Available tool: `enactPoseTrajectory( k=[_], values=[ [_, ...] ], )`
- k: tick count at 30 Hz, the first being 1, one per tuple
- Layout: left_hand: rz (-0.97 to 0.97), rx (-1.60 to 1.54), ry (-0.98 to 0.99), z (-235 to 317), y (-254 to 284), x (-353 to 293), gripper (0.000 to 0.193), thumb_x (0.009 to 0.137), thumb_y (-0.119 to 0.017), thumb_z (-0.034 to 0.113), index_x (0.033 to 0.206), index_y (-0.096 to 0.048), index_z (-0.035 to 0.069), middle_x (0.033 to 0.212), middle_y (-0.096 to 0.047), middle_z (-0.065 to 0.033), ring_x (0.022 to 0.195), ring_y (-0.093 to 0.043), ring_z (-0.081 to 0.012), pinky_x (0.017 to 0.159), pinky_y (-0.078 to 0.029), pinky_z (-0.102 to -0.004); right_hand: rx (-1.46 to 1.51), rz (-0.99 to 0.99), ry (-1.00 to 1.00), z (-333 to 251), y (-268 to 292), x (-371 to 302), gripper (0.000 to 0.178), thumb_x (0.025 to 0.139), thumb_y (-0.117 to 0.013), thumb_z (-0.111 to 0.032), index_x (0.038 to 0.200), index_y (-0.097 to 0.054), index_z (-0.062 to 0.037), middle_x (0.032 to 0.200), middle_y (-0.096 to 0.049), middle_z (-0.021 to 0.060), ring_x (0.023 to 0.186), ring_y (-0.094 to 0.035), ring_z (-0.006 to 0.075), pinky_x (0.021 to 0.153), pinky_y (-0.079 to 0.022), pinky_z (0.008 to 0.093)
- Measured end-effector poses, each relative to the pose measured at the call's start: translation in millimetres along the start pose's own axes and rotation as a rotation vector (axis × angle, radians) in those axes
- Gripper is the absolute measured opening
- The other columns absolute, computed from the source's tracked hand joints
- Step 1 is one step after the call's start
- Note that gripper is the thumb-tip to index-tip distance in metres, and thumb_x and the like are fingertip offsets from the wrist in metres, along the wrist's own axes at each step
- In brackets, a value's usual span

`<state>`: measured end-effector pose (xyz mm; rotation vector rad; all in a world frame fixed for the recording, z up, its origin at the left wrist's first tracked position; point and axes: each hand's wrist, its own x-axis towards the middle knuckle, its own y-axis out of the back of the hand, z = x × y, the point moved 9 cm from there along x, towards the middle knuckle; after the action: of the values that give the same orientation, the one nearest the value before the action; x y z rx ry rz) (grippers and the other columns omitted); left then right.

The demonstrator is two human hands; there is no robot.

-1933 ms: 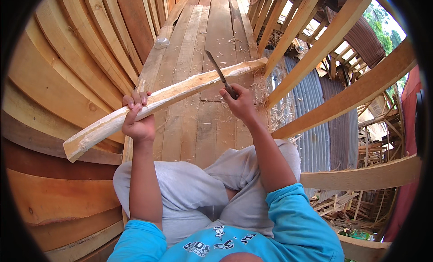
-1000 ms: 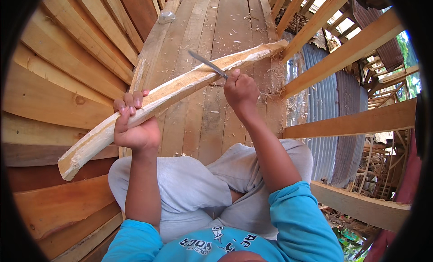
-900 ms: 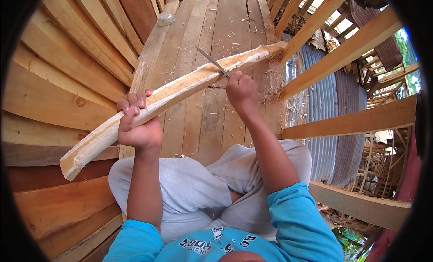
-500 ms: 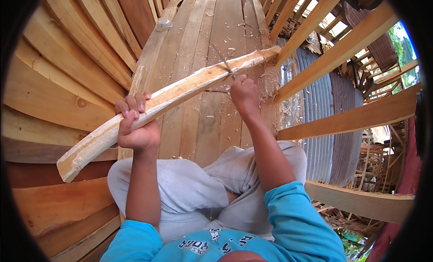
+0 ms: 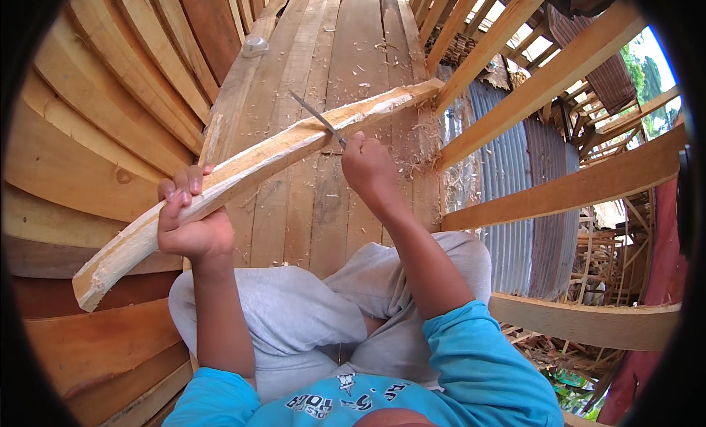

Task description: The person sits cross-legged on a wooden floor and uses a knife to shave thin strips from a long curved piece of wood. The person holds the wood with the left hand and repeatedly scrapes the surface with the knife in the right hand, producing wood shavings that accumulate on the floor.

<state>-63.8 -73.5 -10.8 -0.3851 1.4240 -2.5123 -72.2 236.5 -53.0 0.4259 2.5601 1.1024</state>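
A long, slightly curved piece of pale wood (image 5: 257, 153) runs slantwise in front of me, from the lower left to the upper right. Toward its left part my left hand (image 5: 194, 219) is closed around it, the fingers over the far edge. My right hand (image 5: 368, 168) is closed on the handle of a knife (image 5: 318, 116). Its thin grey blade lies across the wood's upper face, right of the middle, with the tip pointing far left. The handle is mostly hidden in my fist.
Shavings lie scattered over the plank floor (image 5: 294, 81). A small clear container (image 5: 254, 46) stands far left near the board wall (image 5: 95, 162). Wooden rails (image 5: 559, 183) and corrugated metal sheets (image 5: 501, 184) border the right side. My crossed legs (image 5: 294, 302) are just below the wood.
The knife and my right hand have moved left along the wood, toward my left hand. The wood and my left hand appear shifted slightly left and down in view.
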Motion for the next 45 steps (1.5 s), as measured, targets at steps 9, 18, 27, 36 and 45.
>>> enactPoseTrajectory(
  k=[9,18,27,36,45],
  values=[
    [0.002,-0.002,0.007,64,-8,13,0.018,0.068,-0.056,0.009,0.075,-0.041,0.016,0.068,-0.039,0.0017,0.074,-0.045,-0.0156,0.098,-0.039,-0.0404,-0.045,0.025,0.063,-4,4,-7,0.058,0.101,-0.032,-0.034,0.079,-0.069,0.0055,0.087,-0.067,0.0312,0.088,-0.064,0.0505,0.085,-0.048,0.0564],
    [-0.003,0.048,-0.002,88,-16,12,0.020,0.068,-0.055,0.008,0.071,-0.036,0.015,0.070,-0.038,-0.0012,0.075,-0.044,-0.0163,0.097,-0.040,-0.0401,-0.034,-0.020,0.135,-18,8,-18,0.058,0.101,-0.033,-0.032,0.074,-0.068,0.0048,0.081,-0.066,0.0315,0.081,-0.064,0.0503,0.081,-0.049,0.0576],
    [-0.137,0.044,-0.108,99,-25,8,0.019,0.073,-0.058,0.011,0.076,-0.040,0.016,0.071,-0.041,0.0016,0.076,-0.046,-0.0147,0.093,-0.039,-0.0390,0.024,-0.011,0.143,-23,7,-22,0.064,0.104,-0.031,-0.038,0.071,-0.067,0.0034,0.075,-0.065,0.0301,0.077,-0.065,0.0489,0.076,-0.050,0.0575],
    [-0.379,-0.024,-0.146,65,-30,8,0.026,0.079,-0.064,0.020,0.068,-0.040,0.019,0.066,-0.040,0.0050,0.068,-0.043,-0.0105,0.077,-0.039,-0.0285,-0.130,0.355,0.257,7,-1,-3,0.059,0.103,-0.033,-0.033,0.068,-0.066,0.0002,0.064,-0.063,0.0244,0.064,-0.063,0.0469,0.065,-0.051,0.0574],
    [-0.162,-0.018,-0.127,63,-20,5,0.019,0.075,-0.053,0.013,0.069,-0.035,0.019,0.063,-0.036,0.0032,0.063,-0.038,-0.0110,0.074,-0.038,-0.0299,-0.135,0.317,0.329,-19,7,-13,0.060,0.101,-0.031,-0.032,0.065,-0.066,0.0022,0.060,-0.061,0.0268,0.057,-0.063,0.0458,0.060,-0.053,0.0566]
  ],
)
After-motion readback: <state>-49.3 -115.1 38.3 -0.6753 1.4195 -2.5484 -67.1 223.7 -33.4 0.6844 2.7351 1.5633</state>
